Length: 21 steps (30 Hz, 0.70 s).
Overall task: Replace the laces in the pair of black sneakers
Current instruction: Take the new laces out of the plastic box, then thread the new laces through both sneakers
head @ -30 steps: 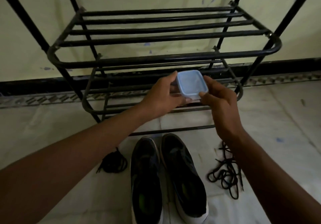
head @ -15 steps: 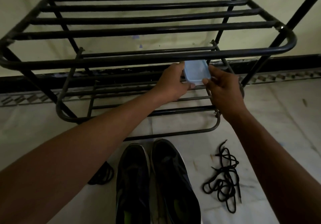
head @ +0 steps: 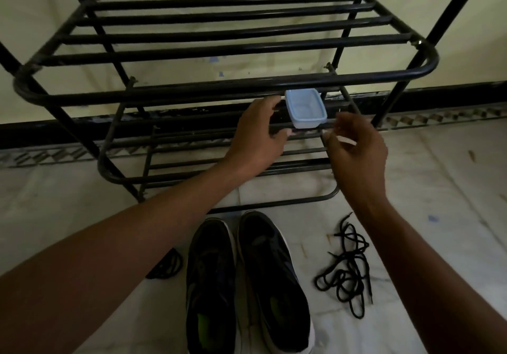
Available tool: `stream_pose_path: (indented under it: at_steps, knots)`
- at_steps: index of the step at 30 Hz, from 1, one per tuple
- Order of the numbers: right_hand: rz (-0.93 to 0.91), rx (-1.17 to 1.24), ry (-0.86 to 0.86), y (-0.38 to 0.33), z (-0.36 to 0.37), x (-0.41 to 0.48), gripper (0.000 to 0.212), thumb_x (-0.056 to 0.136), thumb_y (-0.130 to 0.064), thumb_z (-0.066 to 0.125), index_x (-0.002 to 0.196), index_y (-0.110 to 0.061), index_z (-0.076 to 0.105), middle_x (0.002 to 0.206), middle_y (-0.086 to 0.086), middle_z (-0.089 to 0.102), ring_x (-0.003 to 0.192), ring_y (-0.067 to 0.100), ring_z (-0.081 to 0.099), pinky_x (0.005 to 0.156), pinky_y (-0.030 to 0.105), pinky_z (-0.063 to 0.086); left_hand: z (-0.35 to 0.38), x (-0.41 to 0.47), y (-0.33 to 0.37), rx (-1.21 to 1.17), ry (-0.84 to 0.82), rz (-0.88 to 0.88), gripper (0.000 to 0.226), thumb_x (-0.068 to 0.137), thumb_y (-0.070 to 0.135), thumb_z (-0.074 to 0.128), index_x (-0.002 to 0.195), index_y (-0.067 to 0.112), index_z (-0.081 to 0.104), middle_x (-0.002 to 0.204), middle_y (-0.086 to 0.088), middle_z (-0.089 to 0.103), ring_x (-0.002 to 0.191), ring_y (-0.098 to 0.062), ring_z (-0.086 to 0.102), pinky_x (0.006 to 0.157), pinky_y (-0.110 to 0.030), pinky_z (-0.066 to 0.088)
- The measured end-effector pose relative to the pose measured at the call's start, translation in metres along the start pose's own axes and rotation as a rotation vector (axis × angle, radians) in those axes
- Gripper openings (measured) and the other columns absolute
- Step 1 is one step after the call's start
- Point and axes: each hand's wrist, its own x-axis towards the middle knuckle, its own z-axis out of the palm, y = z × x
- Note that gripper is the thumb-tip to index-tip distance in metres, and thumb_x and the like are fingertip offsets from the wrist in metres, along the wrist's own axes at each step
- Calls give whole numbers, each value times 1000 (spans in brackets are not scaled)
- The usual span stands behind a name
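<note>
Two black sneakers, the left one (head: 211, 285) and the right one (head: 271, 279), lie side by side on the floor with no laces, toes toward the rack. A loose tangle of black laces (head: 347, 266) lies right of them. A coiled black lace bundle (head: 166, 264) lies to their left, partly hidden by my left forearm. A small pale blue lidded plastic box (head: 306, 109) rests on the rack's middle shelf. My left hand (head: 258, 134) is just left of the box, fingers spread. My right hand (head: 356, 147) hangs below and right of it, loosely curled and holding nothing.
A black metal-tube shoe rack (head: 225, 90) stands against a pale wall, its lower shelves just beyond the sneakers' toes. The floor is light marble with a patterned border (head: 439, 116) and a dark skirting along the wall.
The box went from between both hands onto the rack's middle shelf. My right hand let go and drew back to the right. My left hand opened beside the box.
</note>
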Motion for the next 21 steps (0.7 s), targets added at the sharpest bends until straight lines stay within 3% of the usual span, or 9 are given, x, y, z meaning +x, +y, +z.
stream_pose_path:
  at_steps: [5,9,12,14,17,21]
  knots:
    - [-253,6,-13,-12,3,-58,25,90,-4,65,115,-9,63,109,3,60,99,10,61,82,24,55,-30,-88,-8,-50,227,206,31,94,9,68,125,10,61,123,-1,60,117,-10,59,98,-26,51]
    - [-329,20,-271,-23,32,-105,20,89,-1,66,109,-5,65,104,5,60,91,14,60,76,30,54,-47,-149,-33,-25,264,150,22,95,6,66,116,10,61,114,0,62,110,-9,61,93,-22,50]
    - [-360,17,-578,-30,62,-135,23,89,-2,65,112,-6,67,104,4,60,91,11,59,79,22,51,-64,-185,-66,28,246,46,18,93,0,67,109,7,64,108,0,64,104,-8,63,89,-20,52]
    - [-363,-49,-773,-33,84,-146,26,91,-9,65,117,-10,66,108,2,59,93,11,57,81,18,48,-77,-204,-91,103,186,-80,22,88,-6,67,107,5,66,106,-3,65,101,-14,64,87,-26,54]
    - [-364,-176,-980,-33,120,-152,36,93,-13,65,128,-11,63,123,6,58,109,19,58,90,13,39,-95,-226,-128,216,101,-284,27,85,-9,65,109,4,69,109,-9,64,102,-23,64,87,-29,54]
    - [-373,-370,-1153,-31,169,-153,49,91,-15,63,140,-13,54,137,12,52,123,30,54,104,40,47,-110,-243,-173,306,119,-531,24,89,-1,67,113,4,67,112,-14,58,101,-31,62,87,-38,53]
